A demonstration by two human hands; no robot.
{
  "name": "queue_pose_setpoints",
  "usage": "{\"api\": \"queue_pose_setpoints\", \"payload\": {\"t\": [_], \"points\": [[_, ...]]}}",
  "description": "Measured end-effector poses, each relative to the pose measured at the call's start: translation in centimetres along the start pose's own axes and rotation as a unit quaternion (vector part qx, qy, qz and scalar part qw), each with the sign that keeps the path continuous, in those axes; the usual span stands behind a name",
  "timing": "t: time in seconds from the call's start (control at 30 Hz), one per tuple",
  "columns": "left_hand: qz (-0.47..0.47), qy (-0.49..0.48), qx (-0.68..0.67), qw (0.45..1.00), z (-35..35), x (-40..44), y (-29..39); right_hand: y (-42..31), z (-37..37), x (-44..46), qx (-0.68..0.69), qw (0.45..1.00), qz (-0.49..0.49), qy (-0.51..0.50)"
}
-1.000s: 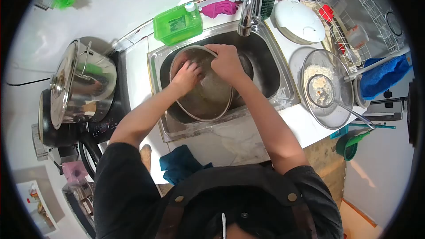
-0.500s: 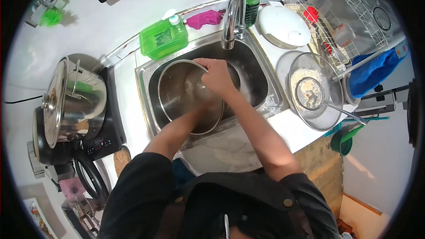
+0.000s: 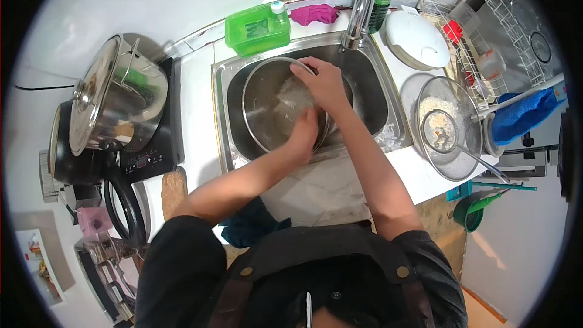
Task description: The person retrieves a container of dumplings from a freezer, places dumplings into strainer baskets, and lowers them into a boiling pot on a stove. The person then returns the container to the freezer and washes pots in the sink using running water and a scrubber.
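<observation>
A large round steel bowl (image 3: 261, 106) sits tilted in the sink, its opening towards me, with a pale wet-looking patch inside. My right hand (image 3: 323, 84) is closed on its far right rim, the thumb over the edge. Inside the bowl, near its right wall, is my left hand (image 3: 305, 129); its fingers are mostly hidden and slightly smeared. The steel sink (image 3: 371, 94) surrounds the bowl, and the faucet (image 3: 361, 15) stands behind it.
A green container (image 3: 258, 30) and a pink cloth (image 3: 314, 14) lie behind the sink. To the right are a white lidded dish (image 3: 419, 39) and a mesh strainer (image 3: 425, 146) with a smaller one inside. A big steel pot (image 3: 143, 106) stands left on a black cooktop (image 3: 152, 158).
My left hand has moved up and right inside the bowl, from a blur low in it. My right hand stays on the rim. The whole view has shifted.
</observation>
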State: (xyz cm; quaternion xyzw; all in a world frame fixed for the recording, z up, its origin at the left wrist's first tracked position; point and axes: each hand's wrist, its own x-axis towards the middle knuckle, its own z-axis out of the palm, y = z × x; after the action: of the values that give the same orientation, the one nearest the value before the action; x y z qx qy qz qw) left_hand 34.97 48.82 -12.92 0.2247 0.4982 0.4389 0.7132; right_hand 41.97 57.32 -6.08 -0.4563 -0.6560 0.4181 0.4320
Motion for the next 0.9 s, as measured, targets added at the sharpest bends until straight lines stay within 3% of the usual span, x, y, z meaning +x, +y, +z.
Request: {"api": "queue_pose_setpoints", "payload": {"t": [0.03, 0.07, 0.1, 0.17, 0.23, 0.33, 0.43, 0.53, 0.57, 0.63, 0.7, 0.73, 0.77, 0.83, 0.9], "points": [[0.021, -0.010, 0.176, 0.984, -1.5, -1.7, -0.6, 0.3, 0.1, 0.0, -0.015, 0.999, -0.033, 0.009], [0.037, -0.039, 0.383, 0.922, -3.5, -2.6, -0.1, 0.2, -0.1, -0.1, -0.001, 1.000, -0.026, 0.007], [0.043, -0.058, 0.578, 0.813, -5.4, -3.1, 1.2, -0.1, -0.1, -0.2, -0.003, 1.000, -0.023, 0.006], [0.115, -0.045, 0.865, 0.486, -8.9, -1.7, 3.6, -0.6, 0.2, -0.4, -0.006, 1.000, -0.017, 0.005], [0.230, -0.062, 0.937, 0.257, -11.7, 2.3, 5.7, -0.2, 0.8, -0.4, -0.007, 0.999, -0.042, 0.010], [0.385, -0.021, 0.916, 0.115, -12.4, 7.0, 5.9, -0.1, 0.7, -0.7, 0.015, 0.998, -0.055, 0.019], [0.336, 0.016, 0.913, 0.232, -13.9, 12.1, 0.3, 0.4, 0.0, -0.5, 0.007, 0.999, -0.047, 0.018], [0.142, -0.003, 0.933, 0.331, -10.6, 10.2, -3.1, 0.3, -0.4, -0.4, 0.007, 1.000, -0.024, 0.011], [0.102, -0.027, 0.904, 0.415, -9.7, 10.1, -4.1, 0.2, -0.5, -0.5, 0.013, 1.000, -0.015, 0.007], [0.044, -0.084, 0.721, 0.687, -7.2, 10.8, -5.9, 0.5, -0.7, -0.4, 0.022, 1.000, 0.000, 0.013], [-0.026, -0.119, 0.361, 0.924, -4.1, 11.4, -6.6, 0.7, -0.7, -0.3, 0.024, 0.999, 0.014, 0.016], [-0.053, -0.124, 0.159, 0.978, -2.5, 11.6, -5.9, 0.7, -0.7, -0.1, 0.019, 0.999, 0.019, 0.018], [-0.063, -0.118, -0.007, 0.991, -1.3, 12.0, -4.5, 0.7, -0.8, 0.1, 0.014, 0.999, 0.025, 0.020], [-0.041, -0.087, -0.264, 0.960, -0.6, 12.6, -0.5, 0.8, -0.9, 0.4, 0.003, 0.999, -0.011, 0.033], [0.027, -0.041, -0.399, 0.916, -2.5, 12.3, 4.1, 0.7, -1.4, 0.6, 0.004, 1.000, 0.004, 0.024]]}}
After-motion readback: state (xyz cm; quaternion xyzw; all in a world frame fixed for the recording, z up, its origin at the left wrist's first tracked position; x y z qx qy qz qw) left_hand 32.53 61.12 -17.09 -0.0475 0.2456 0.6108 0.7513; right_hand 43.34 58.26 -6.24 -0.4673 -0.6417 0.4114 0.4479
